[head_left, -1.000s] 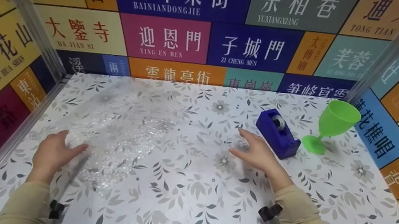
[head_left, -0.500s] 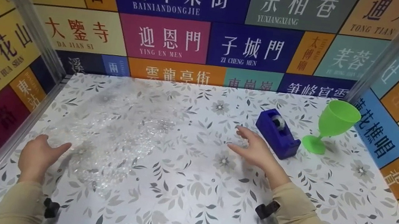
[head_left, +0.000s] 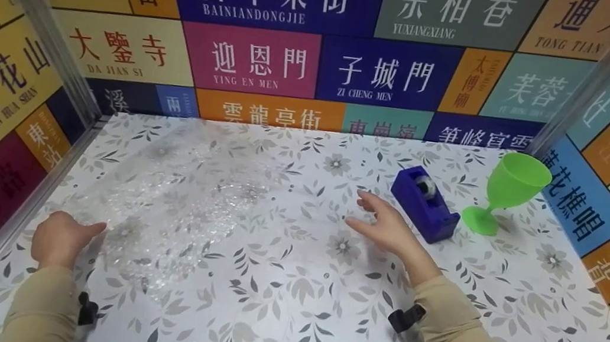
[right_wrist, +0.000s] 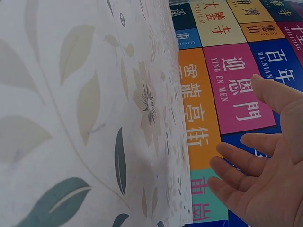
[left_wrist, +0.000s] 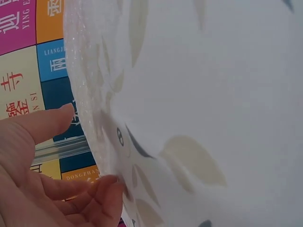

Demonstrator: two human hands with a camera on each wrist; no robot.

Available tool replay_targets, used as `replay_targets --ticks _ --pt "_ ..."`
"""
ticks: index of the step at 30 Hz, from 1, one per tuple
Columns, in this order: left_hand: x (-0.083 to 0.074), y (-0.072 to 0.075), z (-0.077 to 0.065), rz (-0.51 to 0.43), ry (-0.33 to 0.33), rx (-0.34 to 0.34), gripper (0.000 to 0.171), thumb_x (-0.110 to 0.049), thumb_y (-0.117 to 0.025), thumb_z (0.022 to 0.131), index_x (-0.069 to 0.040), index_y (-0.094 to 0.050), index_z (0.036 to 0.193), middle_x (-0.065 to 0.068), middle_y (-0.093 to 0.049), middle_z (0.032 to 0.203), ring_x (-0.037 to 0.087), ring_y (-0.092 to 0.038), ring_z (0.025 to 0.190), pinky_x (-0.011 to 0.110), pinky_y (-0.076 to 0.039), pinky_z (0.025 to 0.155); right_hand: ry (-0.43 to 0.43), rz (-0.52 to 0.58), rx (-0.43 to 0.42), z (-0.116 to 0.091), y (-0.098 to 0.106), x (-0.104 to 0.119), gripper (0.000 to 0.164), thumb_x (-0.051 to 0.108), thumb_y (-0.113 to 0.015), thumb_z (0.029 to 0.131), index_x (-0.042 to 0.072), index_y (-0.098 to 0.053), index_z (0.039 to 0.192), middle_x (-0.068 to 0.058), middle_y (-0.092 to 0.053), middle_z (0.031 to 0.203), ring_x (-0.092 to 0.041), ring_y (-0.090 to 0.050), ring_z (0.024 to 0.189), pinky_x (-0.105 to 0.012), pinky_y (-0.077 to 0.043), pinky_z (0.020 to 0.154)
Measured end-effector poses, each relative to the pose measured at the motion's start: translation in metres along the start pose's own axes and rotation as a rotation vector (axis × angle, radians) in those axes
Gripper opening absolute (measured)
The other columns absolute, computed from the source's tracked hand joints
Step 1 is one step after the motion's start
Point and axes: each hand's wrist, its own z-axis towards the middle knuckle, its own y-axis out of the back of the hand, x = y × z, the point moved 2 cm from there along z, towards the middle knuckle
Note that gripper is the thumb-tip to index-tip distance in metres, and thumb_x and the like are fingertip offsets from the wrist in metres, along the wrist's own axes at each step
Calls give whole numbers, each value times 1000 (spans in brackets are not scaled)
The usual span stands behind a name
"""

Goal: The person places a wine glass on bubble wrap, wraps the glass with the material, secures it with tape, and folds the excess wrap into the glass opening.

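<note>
A sheet of clear bubble wrap [head_left: 167, 217] lies flat over the left half of the table. Beside its near left edge is my left hand [head_left: 62, 238], thumb apart from the fingers. The left wrist view shows those fingers [left_wrist: 102, 194] loosely bent, with fingertips right at the patterned surface and nothing held. My right hand [head_left: 389, 227] is over the table just left of a blue tape dispenser [head_left: 425, 206]. Its relaxed fingers [right_wrist: 241, 158] are spread from the thumb in the right wrist view, with nothing in them.
A green plastic goblet [head_left: 512, 185] stands upright at the back right, beyond the dispenser. The floral table covering [head_left: 283, 323] runs back to colourful panelled walls [head_left: 261, 60]. Clear posts [head_left: 45, 21] mark the wall corners.
My left hand has moved left and slightly nearer the body, off the bubble wrap's edge. The right hand has drifted slightly left. The bubble wrap, dispenser and goblet stay put.
</note>
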Motion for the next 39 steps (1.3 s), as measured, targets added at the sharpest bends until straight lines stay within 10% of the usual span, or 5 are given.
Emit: replay_targets --ticks 14,26,34,39 --pt "0 -8 7 -6 48 8 58 -29 -70 85 20 -56 113 37 -58 112 51 -57 97 55 -50 69 -6 -6 19 8 -3 0 75 38 -68 93 4 -37 152 -20 -51 143 -39 -46 132 -55 -37 109" --pt "1 -2 8 -255 47 -63 57 -19 -63 90 19 -46 129 38 -49 128 52 -47 116 58 -39 103 18 -15 26 15 -5 2 73 35 -67 94 2 -36 151 -22 -51 143 -41 -46 131 -56 -39 107" --pt "-7 1 9 -531 50 -75 55 -7 -61 92 7 -41 141 22 -60 112 3 -60 63 19 -56 60 8 -5 33 16 -5 1 74 35 -67 95 2 -35 152 -22 -49 144 -42 -46 131 -56 -38 108" --pt "-18 5 6 -724 24 -66 53 -2 -63 94 1 -42 143 4 -62 94 3 -63 69 23 -59 65 -3 -8 25 18 -5 2 74 36 -67 95 2 -35 152 -22 -50 143 -41 -47 131 -55 -38 108"
